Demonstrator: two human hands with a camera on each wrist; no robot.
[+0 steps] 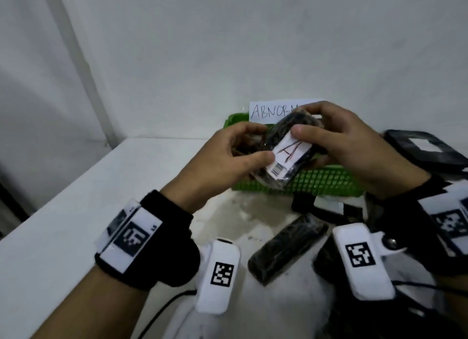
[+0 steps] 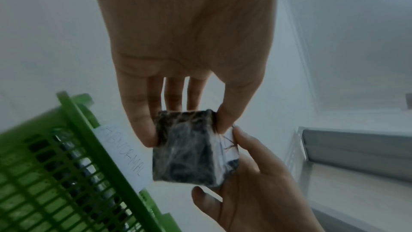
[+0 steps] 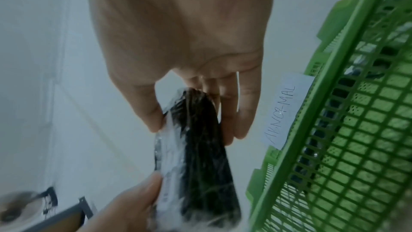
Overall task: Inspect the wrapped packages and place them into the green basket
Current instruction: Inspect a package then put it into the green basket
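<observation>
A dark package (image 1: 286, 151) wrapped in clear film, with a white label bearing a red letter and a barcode, is held up above the green basket (image 1: 326, 181). My left hand (image 1: 240, 151) pinches its near end between thumb and fingers. My right hand (image 1: 336, 136) grips its far end, thumb on the label. The left wrist view shows the package (image 2: 185, 149) end-on between both hands. In the right wrist view the package (image 3: 200, 147) runs lengthwise beside the basket (image 3: 347, 130). Another wrapped package (image 1: 283, 247) lies on the table below.
A white paper sign (image 1: 273, 110) reading ABNORMAL is fixed to the basket's far rim. Dark contents lie inside the basket. A black device (image 1: 425, 146) sits right of the basket. The white table (image 1: 76, 212) stands against white walls.
</observation>
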